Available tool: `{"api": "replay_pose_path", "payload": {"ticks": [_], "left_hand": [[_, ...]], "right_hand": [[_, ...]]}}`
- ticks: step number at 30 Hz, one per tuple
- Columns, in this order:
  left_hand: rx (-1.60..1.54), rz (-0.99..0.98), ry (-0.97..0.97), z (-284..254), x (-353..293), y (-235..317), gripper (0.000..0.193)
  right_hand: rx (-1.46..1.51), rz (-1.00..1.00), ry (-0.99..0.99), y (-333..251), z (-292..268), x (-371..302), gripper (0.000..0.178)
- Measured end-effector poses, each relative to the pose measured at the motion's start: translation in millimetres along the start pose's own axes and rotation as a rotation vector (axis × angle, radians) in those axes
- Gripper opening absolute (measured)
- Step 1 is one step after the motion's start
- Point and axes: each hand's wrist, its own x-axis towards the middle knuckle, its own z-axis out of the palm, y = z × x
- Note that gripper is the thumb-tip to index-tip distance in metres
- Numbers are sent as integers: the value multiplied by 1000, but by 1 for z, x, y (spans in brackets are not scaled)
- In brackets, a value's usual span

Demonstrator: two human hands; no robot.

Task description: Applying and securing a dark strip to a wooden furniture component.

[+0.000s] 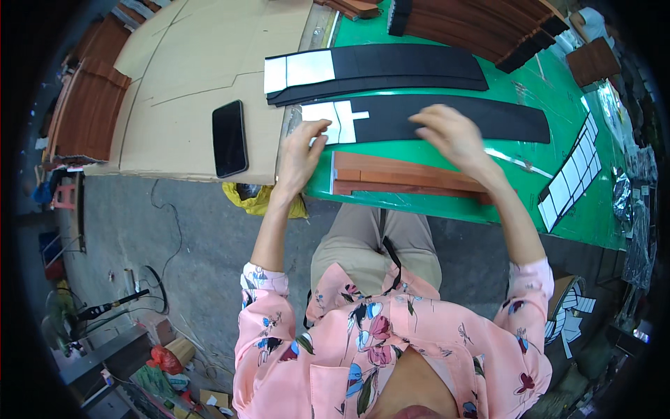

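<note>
Black, long flat strip (pixel 509 122) with white sheet-like patch (pixel 340 120) at its left end, on green worktop (pixel 586 216). Left hand (pixel 301 150) at patch, thumb and forefinger near together; hold unclear. Right hand (pixel 452 136) blurred above strip, fingers loosely parted, seemingly empty. Likely step: handling the patch; next move calls for a steadied strip.

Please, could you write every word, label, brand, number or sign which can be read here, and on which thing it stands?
No text can be read.
White patch on the nearer black strip: no readable print.
Phone: dark screen, no text visible.
Green table: faint marks, too blurred to read.
</note>
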Motion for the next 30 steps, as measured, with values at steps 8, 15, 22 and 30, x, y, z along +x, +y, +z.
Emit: {"api": "replay_pose_path", "payload": {"ticks": [8, 15, 22, 30], "left_hand": [[215, 118, 56, 14, 75, -43, 27], [262, 156, 45, 26, 124, -63, 24], [262, 43, 89, 44, 125, -67, 24], [177, -299, -20, 56, 134, -54, 48]], "right_hand": [[-28, -43, -307, -6, 90, 73, 25], [-45, -4, -255, -3, 102, 76, 29], [-89, 67, -367, -4, 96, 83, 30], [4, 60, -336, 6, 96, 78, 26]]}}
